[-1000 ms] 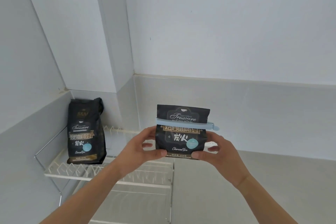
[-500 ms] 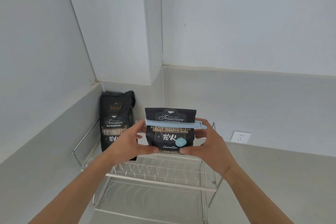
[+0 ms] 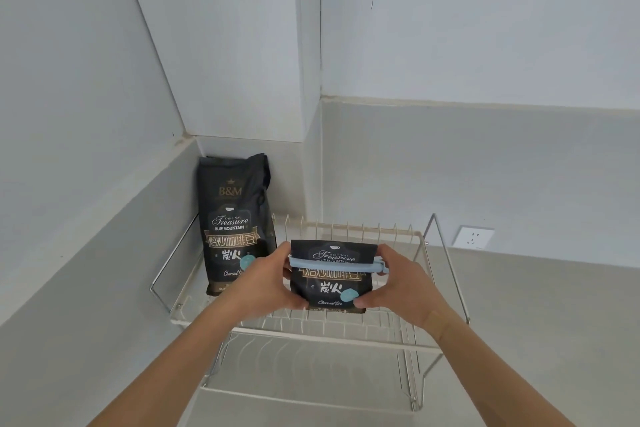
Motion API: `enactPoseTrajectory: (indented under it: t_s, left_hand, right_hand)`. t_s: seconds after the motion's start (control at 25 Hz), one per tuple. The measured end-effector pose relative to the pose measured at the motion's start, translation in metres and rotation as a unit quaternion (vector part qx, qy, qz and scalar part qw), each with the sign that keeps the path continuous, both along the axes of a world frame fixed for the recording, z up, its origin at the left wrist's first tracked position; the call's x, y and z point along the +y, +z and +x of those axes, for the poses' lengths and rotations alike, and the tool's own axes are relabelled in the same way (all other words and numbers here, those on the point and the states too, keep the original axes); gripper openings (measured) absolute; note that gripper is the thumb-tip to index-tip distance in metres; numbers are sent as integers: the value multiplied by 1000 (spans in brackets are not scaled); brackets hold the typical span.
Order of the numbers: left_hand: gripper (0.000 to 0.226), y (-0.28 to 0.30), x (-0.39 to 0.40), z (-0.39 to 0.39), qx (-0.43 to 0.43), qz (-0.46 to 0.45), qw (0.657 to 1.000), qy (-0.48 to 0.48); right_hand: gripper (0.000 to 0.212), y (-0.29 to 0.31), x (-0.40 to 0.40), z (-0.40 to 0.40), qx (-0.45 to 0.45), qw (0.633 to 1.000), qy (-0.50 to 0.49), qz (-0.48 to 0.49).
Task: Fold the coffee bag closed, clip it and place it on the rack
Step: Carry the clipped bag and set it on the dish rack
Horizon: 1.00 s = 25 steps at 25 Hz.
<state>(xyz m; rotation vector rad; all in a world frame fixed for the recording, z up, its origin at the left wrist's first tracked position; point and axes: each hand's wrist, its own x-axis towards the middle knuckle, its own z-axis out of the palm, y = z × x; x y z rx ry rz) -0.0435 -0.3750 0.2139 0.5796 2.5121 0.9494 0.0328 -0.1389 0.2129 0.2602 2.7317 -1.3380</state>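
Head camera, looking down past my forearms, shows the folded coffee bag [image 3: 331,276] held upright between my two hands over the upper tier of the wire rack [image 3: 349,331]; its bottom edge sits right at the tines, and I cannot tell whether it touches them. My left hand [image 3: 265,284] grips the bag's left edge, thumb tip pressed on the lower front corner, the other fingers wrapped out of sight behind it. My right hand [image 3: 403,282] mirrors that on the right edge, thumb on the lower front beside the pale blue round sticker, fingers curled behind. A light blue sealing clip [image 3: 335,264] runs straight across the bag just under the folded-down top, its right end poking out against my right index finger [image 3: 388,253]. Left of the held bag, a taller unfolded coffee bag [image 3: 235,222] of the same brand stands on the rack, backed into the wall corner, its lower right part hidden by my left hand. Right of the rack, a white wall socket [image 3: 473,236] sits on the grey wall.
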Motion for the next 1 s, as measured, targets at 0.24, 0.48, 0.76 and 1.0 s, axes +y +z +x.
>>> enactPoseTrajectory:
  t_s: [0.24,0.48,0.76,1.0]
  left_hand:
    - [67,6,-2,-3,-45,-25,999,-5]
    - [61,47,-8,-8,122,10,992,-5]
    - [14,62,7,-16,194,-9,974,-115]
    - [10,63,11,-23,227,-20,962,-154]
  right_hand:
    - [66,-4,2,-2,-9,1000,20,-9]
    - [57,-7,2,-5,-18,1000,16,3]
    - [64,-5,-1,-3,-19,999,20,39]
    - [69,-3,-6,-3,-19,997,18,66]
